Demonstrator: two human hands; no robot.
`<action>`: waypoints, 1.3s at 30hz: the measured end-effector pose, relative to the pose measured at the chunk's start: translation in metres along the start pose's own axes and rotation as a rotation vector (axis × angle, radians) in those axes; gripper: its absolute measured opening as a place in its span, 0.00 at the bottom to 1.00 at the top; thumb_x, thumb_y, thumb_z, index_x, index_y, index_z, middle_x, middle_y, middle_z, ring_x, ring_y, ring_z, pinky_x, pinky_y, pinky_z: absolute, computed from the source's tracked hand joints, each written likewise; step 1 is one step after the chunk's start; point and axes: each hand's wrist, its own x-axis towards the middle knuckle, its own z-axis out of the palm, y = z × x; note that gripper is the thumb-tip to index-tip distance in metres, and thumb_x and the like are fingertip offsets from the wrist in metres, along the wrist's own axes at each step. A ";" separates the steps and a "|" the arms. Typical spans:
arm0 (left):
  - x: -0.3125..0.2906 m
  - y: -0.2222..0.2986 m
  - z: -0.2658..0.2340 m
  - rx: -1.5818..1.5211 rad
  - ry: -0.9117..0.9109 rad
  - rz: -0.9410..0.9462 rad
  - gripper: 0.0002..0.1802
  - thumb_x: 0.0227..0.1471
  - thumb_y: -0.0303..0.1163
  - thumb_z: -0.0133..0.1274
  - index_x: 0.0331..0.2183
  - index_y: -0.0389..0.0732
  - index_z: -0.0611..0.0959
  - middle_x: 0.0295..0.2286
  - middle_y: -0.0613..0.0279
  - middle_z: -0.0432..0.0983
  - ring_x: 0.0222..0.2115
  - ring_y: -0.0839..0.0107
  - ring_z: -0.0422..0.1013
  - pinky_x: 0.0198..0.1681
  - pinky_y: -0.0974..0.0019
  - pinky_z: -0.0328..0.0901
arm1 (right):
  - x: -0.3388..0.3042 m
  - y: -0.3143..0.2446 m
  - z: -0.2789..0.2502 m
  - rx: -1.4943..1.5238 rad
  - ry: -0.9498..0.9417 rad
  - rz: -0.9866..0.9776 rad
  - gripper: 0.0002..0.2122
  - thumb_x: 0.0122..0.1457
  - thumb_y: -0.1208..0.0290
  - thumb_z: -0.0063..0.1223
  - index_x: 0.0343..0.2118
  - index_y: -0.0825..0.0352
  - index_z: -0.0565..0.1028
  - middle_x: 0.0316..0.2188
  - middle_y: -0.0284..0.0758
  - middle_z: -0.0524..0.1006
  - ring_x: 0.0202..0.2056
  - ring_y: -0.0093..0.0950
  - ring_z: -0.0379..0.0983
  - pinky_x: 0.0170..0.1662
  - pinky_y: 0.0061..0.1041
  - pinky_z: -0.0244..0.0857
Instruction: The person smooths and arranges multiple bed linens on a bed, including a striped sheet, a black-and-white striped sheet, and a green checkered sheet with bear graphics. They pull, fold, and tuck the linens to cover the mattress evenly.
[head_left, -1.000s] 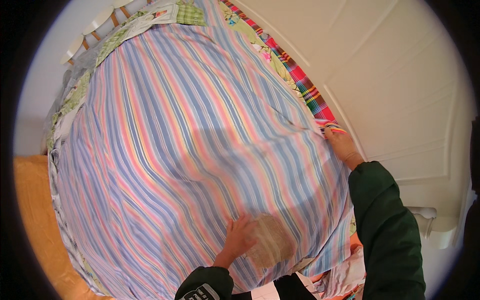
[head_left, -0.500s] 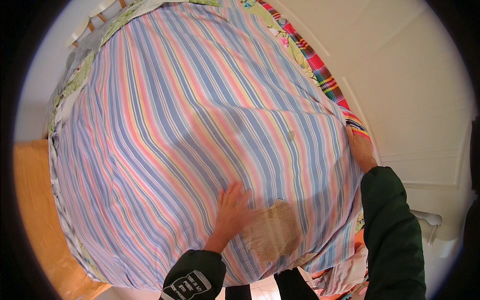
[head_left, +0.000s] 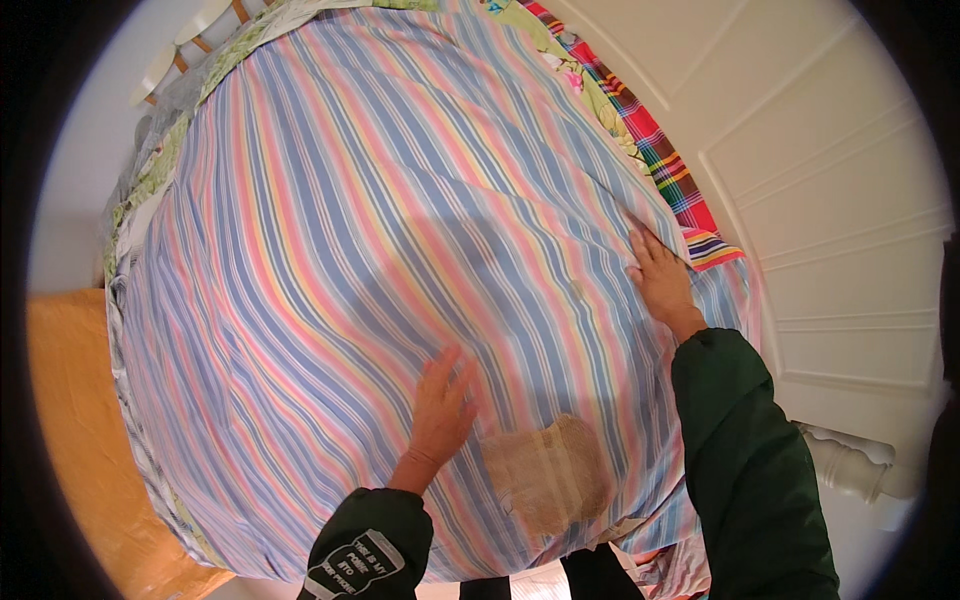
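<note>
Smoothing the striped sheet [head_left: 400,280] seems the step, left hand [head_left: 442,408] and right hand [head_left: 663,278] each with grip spread; next likely calls for flattening its right side

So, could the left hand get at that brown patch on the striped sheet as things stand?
Probably yes: the left hand looks open and empty, just left of the brown patch, which shows uncovered on the striped sheet, with nothing visible in the way.
</note>
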 end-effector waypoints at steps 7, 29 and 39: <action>0.105 -0.044 -0.064 0.219 0.309 0.111 0.23 0.54 0.30 0.51 0.52 0.38 0.70 0.56 0.49 0.59 0.58 0.52 0.55 0.61 0.52 0.49 | -0.004 0.034 0.022 0.021 0.021 0.073 0.26 0.58 0.62 0.48 0.59 0.64 0.60 0.51 0.46 0.69 0.50 0.44 0.66 0.52 0.38 0.62; 0.312 -0.103 0.014 0.408 0.403 -0.314 0.35 0.56 0.53 0.43 0.60 0.46 0.62 0.61 0.49 0.48 0.63 0.46 0.42 0.59 0.32 0.29 | 0.029 0.024 -0.022 0.178 -0.415 0.254 0.22 0.57 0.61 0.49 0.52 0.66 0.67 0.32 0.50 0.77 0.34 0.46 0.74 0.36 0.42 0.67; 0.313 -0.099 0.006 0.401 0.345 -0.277 0.32 0.55 0.46 0.44 0.57 0.38 0.64 0.61 0.44 0.48 0.62 0.47 0.42 0.61 0.36 0.31 | 0.233 -0.011 -0.067 0.973 -0.193 0.208 0.13 0.61 0.67 0.47 0.24 0.71 0.73 0.16 0.37 0.71 0.19 0.23 0.68 0.24 0.22 0.60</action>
